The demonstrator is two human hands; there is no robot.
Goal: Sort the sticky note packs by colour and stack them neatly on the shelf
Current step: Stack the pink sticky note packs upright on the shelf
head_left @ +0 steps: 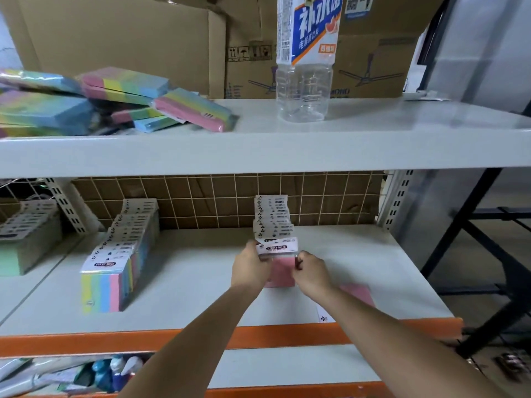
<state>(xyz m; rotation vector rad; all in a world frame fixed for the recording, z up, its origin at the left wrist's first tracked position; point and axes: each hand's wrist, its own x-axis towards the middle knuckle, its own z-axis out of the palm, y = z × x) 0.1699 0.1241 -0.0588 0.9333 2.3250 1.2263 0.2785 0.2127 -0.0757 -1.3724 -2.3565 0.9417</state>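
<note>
Both hands grip the front pink pack (280, 265) at the near end of a row of pink packs (273, 219) on the middle shelf (184, 282): the left hand (251, 267) curls round its left edge, and the right hand (311, 272) pinches its right edge with bent fingers. The pack stands upright, a block of plain pink paper under a white header card printed "STICKY NOTE". Behind it the row runs back to the wire grid (218, 196), each pack showing only its white card. Another pink pack (359, 294) lies flat on the shelf just right of the right forearm, partly hidden by it.

To the left, well apart, stands a row of striped packs (115, 268), its front face banded yellow, blue and pink. Farther left sits a row of green packs (26, 242). On the upper shelf (287, 150) lies a loose heap of rainbow packs (115, 101), tilted and overlapping, with a clear plastic bottle (306, 58) standing to their right before cardboard boxes (129, 38).
</note>
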